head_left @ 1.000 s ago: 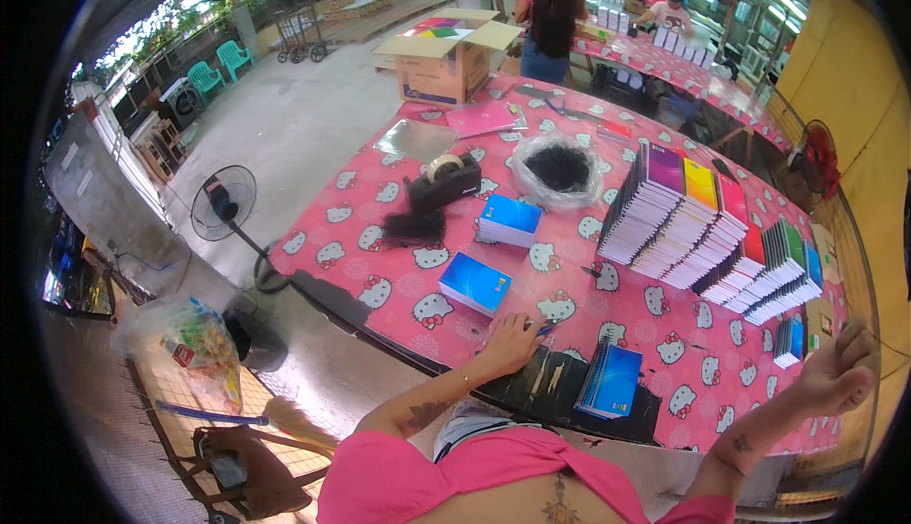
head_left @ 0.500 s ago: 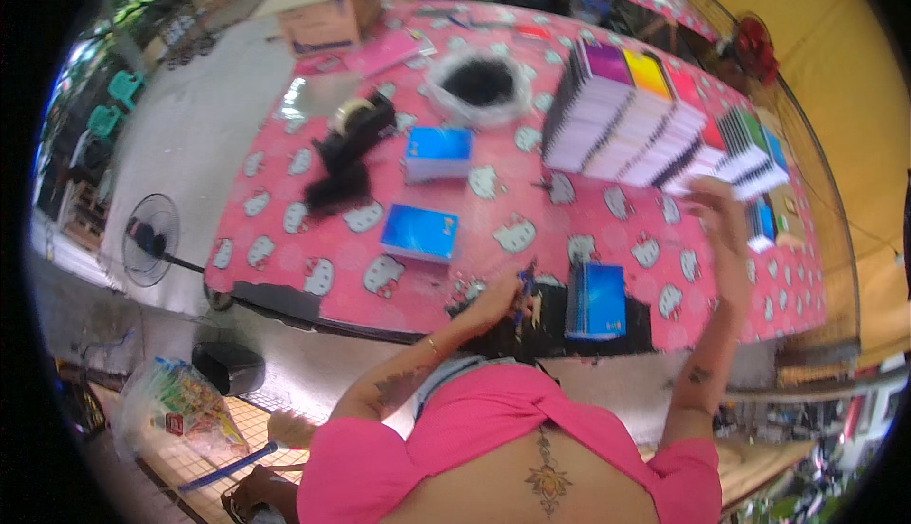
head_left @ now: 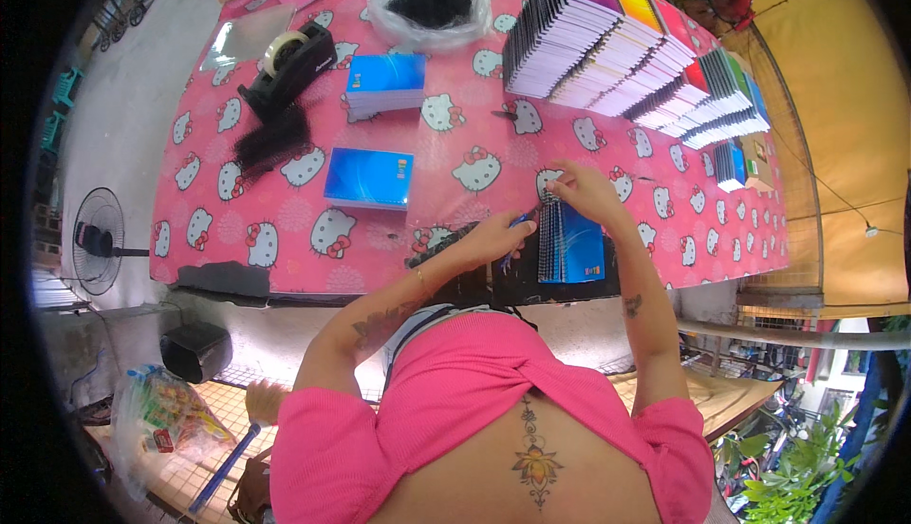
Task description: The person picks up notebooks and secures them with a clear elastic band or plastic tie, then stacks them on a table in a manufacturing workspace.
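At the table's near edge a stack of blue spiral-bound notebooks (head_left: 579, 244) lies on a black patch, its dark coil along the left side. My left hand (head_left: 501, 239) is closed around a small blue-handled tool (head_left: 519, 224), perhaps pliers, just left of the coil. Its jaws are too small to make out. Over the upper end of the same coil, my right hand (head_left: 584, 192) has its fingers bent together. Whatever they pinch is hidden. Two more blue notebook stacks, one nearer (head_left: 368, 178) and one farther (head_left: 386, 76), sit to the left.
Tall rows of notebooks (head_left: 588, 45) stand at the back right. A plastic bag of black coils (head_left: 432, 4), a tape dispenser (head_left: 289, 66) and a loose pile of black coils (head_left: 273, 140) are farther left. A floor fan (head_left: 98, 239) stands beyond the table's left side.
My right hand has come in from beside the notebook rows on the right to the notebook coil. My left hand keeps the blue-handled tool near the same spot. The whole view has shifted.
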